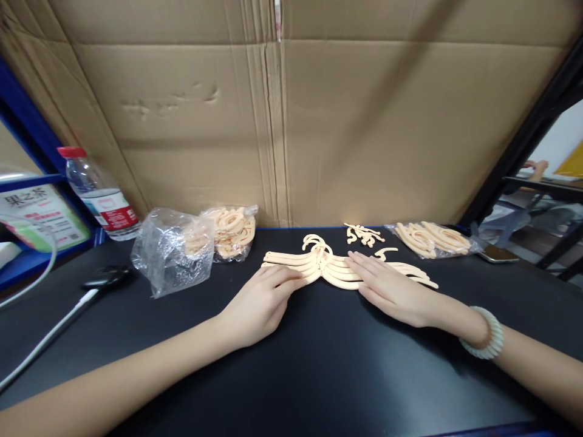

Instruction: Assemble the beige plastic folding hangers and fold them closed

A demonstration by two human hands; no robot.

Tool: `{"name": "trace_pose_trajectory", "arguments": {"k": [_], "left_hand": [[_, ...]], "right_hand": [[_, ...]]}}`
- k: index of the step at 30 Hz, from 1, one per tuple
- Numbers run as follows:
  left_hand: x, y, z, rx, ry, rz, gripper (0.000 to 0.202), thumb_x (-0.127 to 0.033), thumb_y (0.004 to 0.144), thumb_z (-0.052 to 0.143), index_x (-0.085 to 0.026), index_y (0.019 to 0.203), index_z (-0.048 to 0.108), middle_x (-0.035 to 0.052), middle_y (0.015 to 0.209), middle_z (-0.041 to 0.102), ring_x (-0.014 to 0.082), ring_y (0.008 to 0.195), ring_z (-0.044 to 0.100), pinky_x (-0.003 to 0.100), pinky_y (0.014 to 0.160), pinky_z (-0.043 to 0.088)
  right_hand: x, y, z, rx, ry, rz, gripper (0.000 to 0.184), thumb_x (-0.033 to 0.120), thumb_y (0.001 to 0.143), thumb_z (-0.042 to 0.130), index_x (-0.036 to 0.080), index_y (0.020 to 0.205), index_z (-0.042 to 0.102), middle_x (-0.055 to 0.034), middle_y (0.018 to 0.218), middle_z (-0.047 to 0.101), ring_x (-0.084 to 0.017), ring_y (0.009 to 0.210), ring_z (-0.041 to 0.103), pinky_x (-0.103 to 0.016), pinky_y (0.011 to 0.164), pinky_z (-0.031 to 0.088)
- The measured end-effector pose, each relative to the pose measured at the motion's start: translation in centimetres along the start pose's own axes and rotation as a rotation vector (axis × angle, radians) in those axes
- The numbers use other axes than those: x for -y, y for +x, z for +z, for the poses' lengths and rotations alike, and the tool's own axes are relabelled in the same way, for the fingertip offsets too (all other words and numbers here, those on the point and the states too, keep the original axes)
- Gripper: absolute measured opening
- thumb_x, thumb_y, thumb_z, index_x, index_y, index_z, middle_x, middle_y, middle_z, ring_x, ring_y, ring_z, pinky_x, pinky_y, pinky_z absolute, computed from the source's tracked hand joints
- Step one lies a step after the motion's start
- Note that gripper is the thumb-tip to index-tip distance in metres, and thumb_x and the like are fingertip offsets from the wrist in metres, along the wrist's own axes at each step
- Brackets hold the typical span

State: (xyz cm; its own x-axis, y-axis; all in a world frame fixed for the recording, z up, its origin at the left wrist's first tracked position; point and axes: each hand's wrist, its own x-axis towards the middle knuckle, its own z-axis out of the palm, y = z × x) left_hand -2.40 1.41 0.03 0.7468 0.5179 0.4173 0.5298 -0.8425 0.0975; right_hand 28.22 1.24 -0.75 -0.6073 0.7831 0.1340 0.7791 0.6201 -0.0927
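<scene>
Where a cardboard sheet point(364, 121) closes off the far side, a black table point(319, 364) runs the full width of the view. At its middle, towards the far edge, a stack of peach plastic hangers point(325, 267) lies flat with the hooks pointing far.

The left hand point(259, 303) lies palm down with fingers extended. Its fingertips touch the left arm of the stack, and it grips nothing. The right hand point(394, 291) is likewise flat and open, with its fingers resting over the right arm of the stack. The tips of that arm show beyond the hand to the right. The stack sits between the two hands, in contact with both.

Far left:
- a crumpled clear bag point(173, 255);
- just beside it, a bag of peach parts point(232, 229);
- a water bottle point(100, 197) with a red cap, against the cardboard.

Near left: a white cable point(50, 334) and a black object point(107, 276), nature not determinable.

Far right: a second bag of parts point(432, 238), with a phone point(496, 255) just beside it.

Between that bag and the stack lie loose small hooks point(364, 233). A single hook point(386, 252) lies just past the right fingertips.

The right wrist carries a pale bead bracelet point(489, 332).
</scene>
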Motion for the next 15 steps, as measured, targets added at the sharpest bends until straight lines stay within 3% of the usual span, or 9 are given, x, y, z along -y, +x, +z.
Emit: {"name": "trace_pose_trajectory", "arguments": {"k": [9, 15], "left_hand": [[0.3, -0.2, 0.3, 0.019, -0.004, -0.058, 0.036, -0.012, 0.091, 0.044, -0.015, 0.124, 0.059, 0.0123, 0.132, 0.059, 0.0262, 0.126, 0.051, 0.048, 0.106, 0.044], [0.2, -0.1, 0.4, 0.023, 0.0, -0.072, 0.035, -0.013, 0.092, 0.044, -0.015, 0.124, 0.058, 0.013, 0.134, 0.058, 0.026, 0.126, 0.051, 0.047, 0.107, 0.043]], "right_hand": [[-3.6, 0.4, 0.1, -0.066, 0.066, 0.007, 0.055, 0.036, 0.099, 0.028, 0.015, 0.15, 0.03, -0.013, 0.155, 0.029, -0.029, 0.143, 0.026, -0.054, 0.115, 0.026], [-4.7, 0.6, 0.4, -0.109, 0.085, -0.009, 0.053, 0.033, 0.098, 0.03, 0.017, 0.148, 0.034, -0.0133, 0.153, 0.036, -0.029, 0.142, 0.03, -0.054, 0.115, 0.028]]}}
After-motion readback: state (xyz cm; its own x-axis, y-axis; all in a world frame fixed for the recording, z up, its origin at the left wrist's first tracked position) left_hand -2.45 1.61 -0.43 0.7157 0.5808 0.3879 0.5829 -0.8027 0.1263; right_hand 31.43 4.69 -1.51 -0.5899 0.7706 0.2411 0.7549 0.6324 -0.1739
